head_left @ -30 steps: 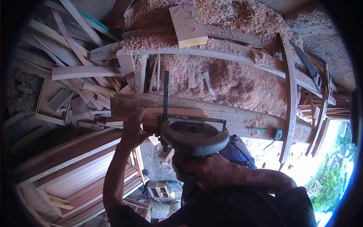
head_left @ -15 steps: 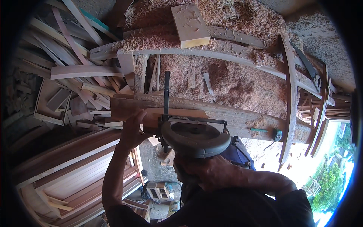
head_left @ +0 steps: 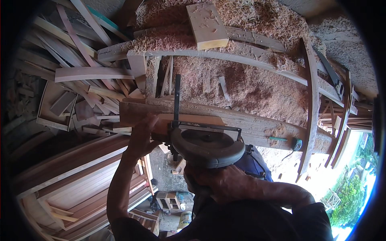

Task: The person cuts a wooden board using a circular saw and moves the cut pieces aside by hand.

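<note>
A grey circular saw (head_left: 209, 154) with a rounded blade guard rests at the near edge of a board (head_left: 197, 118) on the workbench plank. My right hand (head_left: 219, 180) is closed round its rear handle, partly hidden under the saw body. From the saw's left side a dark guide bar (head_left: 177, 90) sticks out away from me across the plank. My left hand (head_left: 142, 134) grips the board's left end, fingers on top and thumb below, just left of the saw. The blade itself is hidden, so I cannot tell whether it turns.
On the thick plank (head_left: 257, 122) lie a green pencil (head_left: 277, 138) and a tape measure (head_left: 296, 144). Shavings (head_left: 261, 86) heap behind it, with a wood block (head_left: 207, 26) beyond. A handsaw (head_left: 331, 76) leans at right. Offcuts (head_left: 94, 73) pile up at left, above stacked wooden frames (head_left: 80, 168).
Bench, board and left hand appear slightly farther right in the picture. The saw and right hand stay almost in place, so the saw sits a touch farther left against the board.
</note>
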A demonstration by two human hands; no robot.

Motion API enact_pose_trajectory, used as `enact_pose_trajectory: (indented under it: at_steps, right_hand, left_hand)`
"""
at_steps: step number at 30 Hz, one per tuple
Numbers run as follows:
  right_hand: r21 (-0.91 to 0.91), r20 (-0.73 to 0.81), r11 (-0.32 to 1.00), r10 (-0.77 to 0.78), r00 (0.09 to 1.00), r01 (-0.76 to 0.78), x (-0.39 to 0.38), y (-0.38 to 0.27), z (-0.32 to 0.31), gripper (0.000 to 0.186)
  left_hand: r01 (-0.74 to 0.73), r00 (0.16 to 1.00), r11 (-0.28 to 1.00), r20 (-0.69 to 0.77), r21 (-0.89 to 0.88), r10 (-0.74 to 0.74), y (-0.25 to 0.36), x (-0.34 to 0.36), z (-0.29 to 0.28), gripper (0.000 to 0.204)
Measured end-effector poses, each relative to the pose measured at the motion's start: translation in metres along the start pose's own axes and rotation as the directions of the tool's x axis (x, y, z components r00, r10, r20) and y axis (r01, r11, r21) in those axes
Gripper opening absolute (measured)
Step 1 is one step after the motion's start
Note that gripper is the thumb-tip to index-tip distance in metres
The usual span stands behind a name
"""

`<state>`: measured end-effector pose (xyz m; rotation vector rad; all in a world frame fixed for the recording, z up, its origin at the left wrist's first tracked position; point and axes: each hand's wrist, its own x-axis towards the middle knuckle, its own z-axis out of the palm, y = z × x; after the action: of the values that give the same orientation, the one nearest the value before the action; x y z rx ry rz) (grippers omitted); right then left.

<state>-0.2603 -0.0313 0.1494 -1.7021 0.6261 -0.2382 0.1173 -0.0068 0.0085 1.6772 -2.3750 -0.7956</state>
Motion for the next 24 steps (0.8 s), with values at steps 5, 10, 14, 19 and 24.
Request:
enact_pose_trajectory:
  at_steps: [5, 10, 14, 19, 24]
  right_hand:
    - [-0.011, -0.002, 0.999, -0.038, 0.999, 0.038, 0.002, 0.004, 0.003, 0.061]
    - [0.021, 0.03, 1.0, -0.024, 0.999, 0.023, 0.003, 0.001, 0.0, 0.059]
    - [-0.007, 0.014, 1.0, -0.03, 0.999, 0.03, 0.003, -0.001, 0.0, 0.057]
    - [-0.031, -0.006, 0.997, -0.074, 0.997, 0.073, 0.009, -0.005, -0.003, 0.055]
    - [-0.023, 0.018, 0.995, -0.096, 0.995, 0.096, 0.01, 0.0, -0.002, 0.06]
  left_hand:
    - [0.059, 0.998, 0.998, 0.005, -0.036, -0.059, 0.004, 0.002, 0.0, 0.103]
    - [0.041, 0.999, 0.996, -0.016, -0.083, -0.042, 0.001, 0.001, 0.001, 0.101]
    - [0.019, 0.999, 0.996, -0.025, -0.09, -0.022, 0.002, 0.001, 0.0, 0.1]
    - [0.035, 0.999, 0.989, -0.036, -0.143, -0.04, 0.007, 0.001, -0.004, 0.099]
    - [0.074, 0.997, 0.988, 0.001, -0.132, -0.075, 0.01, 0.005, -0.008, 0.098]
